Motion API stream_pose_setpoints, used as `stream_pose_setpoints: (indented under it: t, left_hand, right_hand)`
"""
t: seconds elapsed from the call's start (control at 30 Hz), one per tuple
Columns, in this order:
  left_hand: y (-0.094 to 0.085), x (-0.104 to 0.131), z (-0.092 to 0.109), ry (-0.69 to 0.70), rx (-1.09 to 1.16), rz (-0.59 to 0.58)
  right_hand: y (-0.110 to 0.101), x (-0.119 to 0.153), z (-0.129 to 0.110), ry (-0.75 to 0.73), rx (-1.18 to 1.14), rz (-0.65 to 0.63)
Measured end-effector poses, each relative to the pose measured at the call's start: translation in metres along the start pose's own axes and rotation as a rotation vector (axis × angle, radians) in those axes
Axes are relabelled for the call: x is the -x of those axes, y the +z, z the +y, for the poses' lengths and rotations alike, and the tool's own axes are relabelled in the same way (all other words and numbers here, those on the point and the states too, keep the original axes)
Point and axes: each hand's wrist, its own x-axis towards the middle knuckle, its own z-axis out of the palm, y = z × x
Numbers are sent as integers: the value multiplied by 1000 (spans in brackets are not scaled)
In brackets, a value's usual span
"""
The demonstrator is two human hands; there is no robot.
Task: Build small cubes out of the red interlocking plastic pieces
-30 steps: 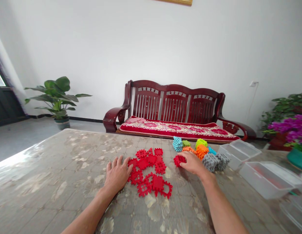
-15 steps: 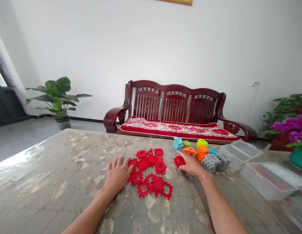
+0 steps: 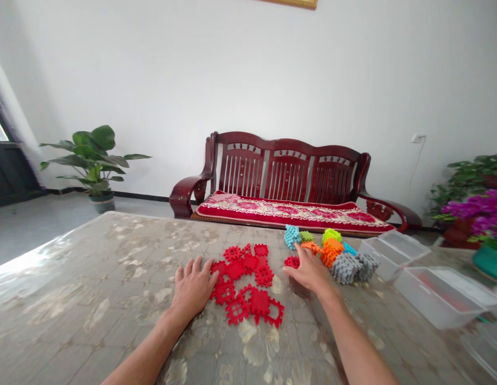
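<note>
Several flat red notched plastic building pieces [image 3: 236, 270] lie in a loose group on the patterned tablecloth. My left hand [image 3: 193, 286] rests flat at the left edge of this group, its fingers spread and its thumb beside the pieces. To the right, my right hand [image 3: 310, 271] reaches over a separate red bunch of pieces [image 3: 292, 261], with thumb and index finger apart around it. The thumb partly hides that bunch. Behind the right hand stand a light blue bunch of pieces [image 3: 292, 237], an orange bunch [image 3: 332, 252] and a grey bunch [image 3: 347, 268].
Clear plastic boxes [image 3: 439, 305] stand on the right of the table [image 3: 112, 299]; red shows through one of them. Purple flowers [image 3: 471, 208] are at the far right. Behind the table is a dark red wooden bench [image 3: 288, 166], with a potted plant [image 3: 96, 160] to its left.
My right hand has shifted slightly left over the red bunch, its thumb now in front of it and the fingers wider apart. My left hand has stayed in place.
</note>
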Motion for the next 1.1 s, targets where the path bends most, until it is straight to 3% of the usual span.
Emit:
stream_pose_setpoints:
  t: [0.23, 0.53, 0.93, 1.1]
  left_hand:
    - [-1, 0, 0, 2, 16, 4]
    - [9, -2, -2, 3, 41, 38]
    - [5, 0, 0, 1, 42, 26]
    - [2, 0, 0, -6, 32, 0]
  right_hand:
    - [17, 4, -27, 104, 144, 160]
    - [22, 1, -29, 88, 150, 178]
    - [12, 7, 4, 185, 237, 198]
    - [15, 12, 13, 128, 186, 253]
